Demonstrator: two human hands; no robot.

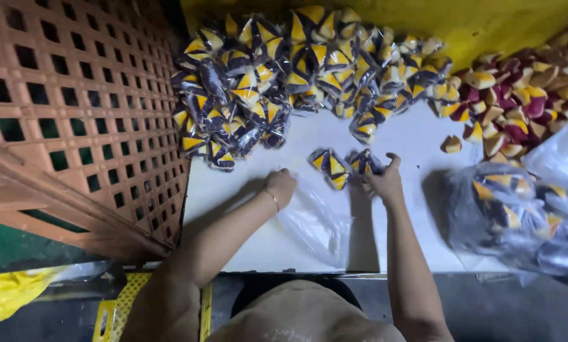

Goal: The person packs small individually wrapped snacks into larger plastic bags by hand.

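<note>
Both of my hands rest near the middle of the frame on the white surface (246,234). My left hand (281,187), with a thin bracelet at the wrist, lies curled with fingers drawn together on the top edge of a clear plastic bag (315,223); whether it pinches the film or only presses on it I cannot tell. The bag spreads flat toward the lower centre of the frame, between my two forearms. My right hand (385,180) sits just to the right of centre, fingers spread apart and thumb raised, touching a small cluster of wrapped triangular pieces (341,166), yellow and dark purple under shiny film, which lie between my hands and just above the bag's mouth. Above them, across the top centre of the frame, a big heap of the same wrapped pieces (277,76) runs along the yellow wall (486,25). In the upper right lies a pile of unwrapped pieces (518,95), cream, yellow and maroon, with one loose piece (451,144) on the surface a little to the right of my right hand. At the right edge sit filled plastic bags (518,215), well apart from my hands. A brown lattice crate (75,114) fills the upper left, and a yellow crate (122,304) shows at the bottom left.
</note>
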